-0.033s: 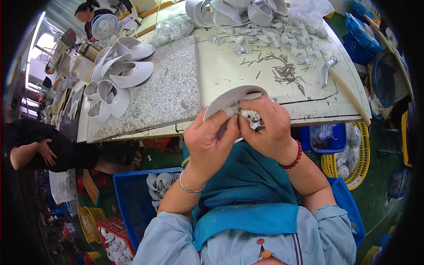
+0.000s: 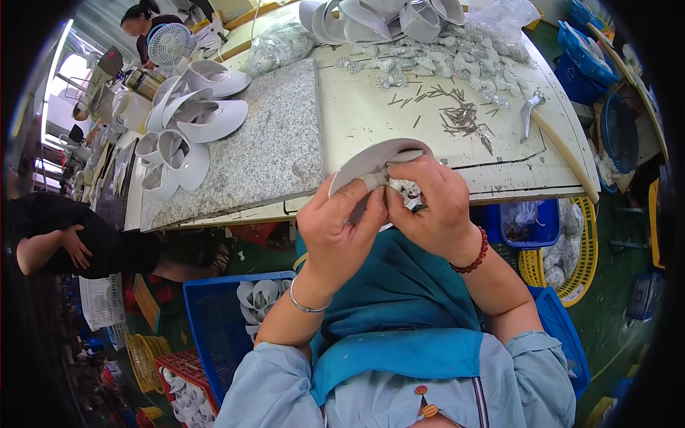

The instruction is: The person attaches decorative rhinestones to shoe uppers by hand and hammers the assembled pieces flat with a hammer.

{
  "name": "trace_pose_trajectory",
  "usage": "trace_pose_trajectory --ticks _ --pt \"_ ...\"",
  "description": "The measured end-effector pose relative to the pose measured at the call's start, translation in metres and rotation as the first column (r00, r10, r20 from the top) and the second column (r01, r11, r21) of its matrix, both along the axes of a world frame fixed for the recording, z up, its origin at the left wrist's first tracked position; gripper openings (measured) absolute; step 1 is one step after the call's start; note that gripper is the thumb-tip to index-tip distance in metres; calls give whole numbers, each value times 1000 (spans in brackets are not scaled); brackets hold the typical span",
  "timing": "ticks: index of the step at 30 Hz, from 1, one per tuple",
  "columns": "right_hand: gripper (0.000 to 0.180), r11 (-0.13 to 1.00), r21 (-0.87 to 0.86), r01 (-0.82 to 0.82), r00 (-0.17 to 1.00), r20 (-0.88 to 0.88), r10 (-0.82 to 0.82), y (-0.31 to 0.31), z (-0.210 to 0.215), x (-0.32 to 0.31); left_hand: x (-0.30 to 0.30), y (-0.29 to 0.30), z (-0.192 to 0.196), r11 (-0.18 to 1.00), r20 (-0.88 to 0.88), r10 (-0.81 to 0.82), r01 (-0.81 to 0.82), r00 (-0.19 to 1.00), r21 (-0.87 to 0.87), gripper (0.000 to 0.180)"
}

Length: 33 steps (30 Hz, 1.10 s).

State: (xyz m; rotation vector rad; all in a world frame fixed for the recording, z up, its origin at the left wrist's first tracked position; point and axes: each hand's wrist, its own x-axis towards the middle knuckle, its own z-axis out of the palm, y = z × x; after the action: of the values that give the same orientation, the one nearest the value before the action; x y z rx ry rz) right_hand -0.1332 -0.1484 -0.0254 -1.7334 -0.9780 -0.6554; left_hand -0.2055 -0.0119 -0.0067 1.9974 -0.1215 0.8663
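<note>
Left hand (image 2: 339,228) and right hand (image 2: 432,207) pinch a pale curved shoe upper (image 2: 378,155), fingertips nearly together. Beyond the grip lie metal pins (image 2: 460,118) and glittery bows (image 2: 442,63); leftward, a stone slab (image 2: 278,135); rightward, a hammer (image 2: 565,151).

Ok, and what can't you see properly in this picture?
In the head view:
Whether the pale curved piece touches the shiny bit: hidden by the left hand and right hand.
The top of the white pile: cut off by the upper edge.
How many thin dark bits: too small and jumbled.
</note>
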Motion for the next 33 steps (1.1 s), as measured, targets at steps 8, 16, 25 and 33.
trace_pose_trajectory --ticks 8,16,25,33 --pt "26 1000 -2 -10 1000 -8 10 -2 -1 -3 6 -13 -1 991 250 123 -108 960 -73 32" --pt "27 998 -30 59 993 106 -56 3 0 0 -9 0 -7 877 -161 -208 111 965 -468 21" --pt "18 973 -162 165 972 196 -132 -1 11 -2 -12 0 -7 845 -143 -276 169 951 -507 20" --pt "20 872 -345 346 888 422 -186 -17 25 -10 -12 -5 -7 825 -117 -301 197 946 -530 25"
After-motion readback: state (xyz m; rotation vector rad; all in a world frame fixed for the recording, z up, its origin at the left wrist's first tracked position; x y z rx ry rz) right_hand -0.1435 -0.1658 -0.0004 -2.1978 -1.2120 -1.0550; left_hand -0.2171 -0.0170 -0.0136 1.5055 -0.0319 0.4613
